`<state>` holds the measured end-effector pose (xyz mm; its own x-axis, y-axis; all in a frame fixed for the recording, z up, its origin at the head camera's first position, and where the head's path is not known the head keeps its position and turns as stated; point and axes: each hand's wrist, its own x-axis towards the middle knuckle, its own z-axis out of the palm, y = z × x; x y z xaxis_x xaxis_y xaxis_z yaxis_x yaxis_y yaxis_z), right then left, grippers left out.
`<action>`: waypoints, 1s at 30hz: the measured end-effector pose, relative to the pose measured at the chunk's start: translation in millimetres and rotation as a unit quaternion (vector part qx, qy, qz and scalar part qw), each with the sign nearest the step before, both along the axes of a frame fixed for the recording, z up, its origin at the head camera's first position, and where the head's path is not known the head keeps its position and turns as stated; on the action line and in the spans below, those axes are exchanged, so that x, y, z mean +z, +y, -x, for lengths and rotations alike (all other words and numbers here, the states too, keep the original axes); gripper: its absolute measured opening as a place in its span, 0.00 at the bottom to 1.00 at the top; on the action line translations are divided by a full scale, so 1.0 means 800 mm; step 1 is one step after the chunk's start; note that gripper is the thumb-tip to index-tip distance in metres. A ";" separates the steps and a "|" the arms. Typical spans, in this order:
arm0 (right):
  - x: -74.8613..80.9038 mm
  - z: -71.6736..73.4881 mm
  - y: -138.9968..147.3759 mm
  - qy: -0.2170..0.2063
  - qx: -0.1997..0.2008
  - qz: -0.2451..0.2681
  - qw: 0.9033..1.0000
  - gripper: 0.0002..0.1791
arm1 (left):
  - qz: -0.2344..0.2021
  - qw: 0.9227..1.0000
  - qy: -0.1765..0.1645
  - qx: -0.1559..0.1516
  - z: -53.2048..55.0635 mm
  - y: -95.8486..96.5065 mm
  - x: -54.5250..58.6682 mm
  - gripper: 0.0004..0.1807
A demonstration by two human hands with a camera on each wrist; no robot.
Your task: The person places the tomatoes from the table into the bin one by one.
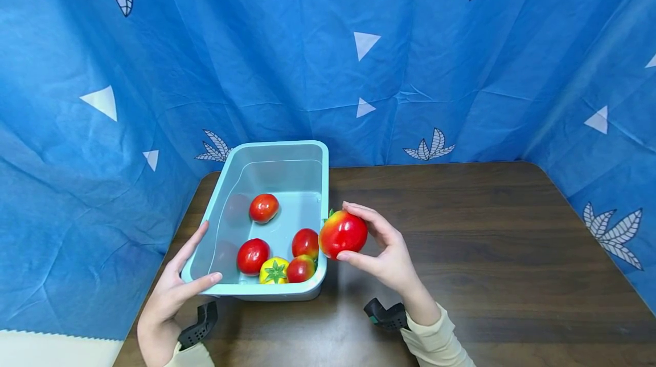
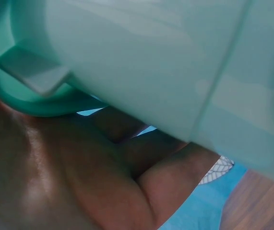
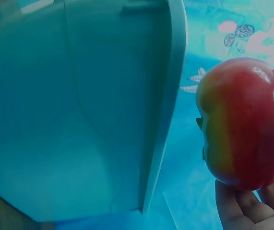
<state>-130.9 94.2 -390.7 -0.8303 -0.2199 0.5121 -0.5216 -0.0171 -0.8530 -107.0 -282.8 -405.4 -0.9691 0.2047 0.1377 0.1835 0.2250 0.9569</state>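
A light blue-green plastic bin [image 1: 261,293] stands on the left of the table. My left hand [image 1: 171,290] grips its front left corner, the thumb over the rim and the fingers along the outer wall; the left wrist view shows those fingers under the bin's lip [image 2: 45,108]. A large red tomato [image 1: 342,235] with a yellowish top and green stem is held between the thumb and fingers of my right hand [image 1: 386,253], just outside the right rim. It partly covers that rim. Inside the bin lie several tomatoes, among them a red one [image 1: 263,208] and one with a yellow top [image 1: 274,270].
The dark wooden table [image 1: 461,253] extends to the right of the bin. A blue curtain [image 1: 287,59] with white triangles and leaf prints hangs behind the table and along both sides. Black straps [image 1: 386,315] sit on the wrists.
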 end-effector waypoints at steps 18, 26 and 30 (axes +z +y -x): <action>-0.002 -0.006 -0.033 0.000 0.030 0.022 0.999 0.36 | 0.004 1.000 -0.002 0.005 0.000 0.000 0.001 0.47; -0.003 -0.009 -0.040 -0.008 0.030 0.021 0.999 0.36 | -0.004 1.000 -0.004 0.002 0.000 0.000 0.001 0.47; -0.004 -0.011 -0.043 -0.027 0.036 0.016 0.999 0.35 | 0.001 1.000 -0.006 0.005 0.000 0.001 0.002 0.47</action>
<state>-121.8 59.5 -394.3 -0.8390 -0.2644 0.4756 -0.4721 -0.0810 -0.8778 -106.7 -282.3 -404.1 -0.9728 0.1948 0.1252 0.1692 0.2292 0.9586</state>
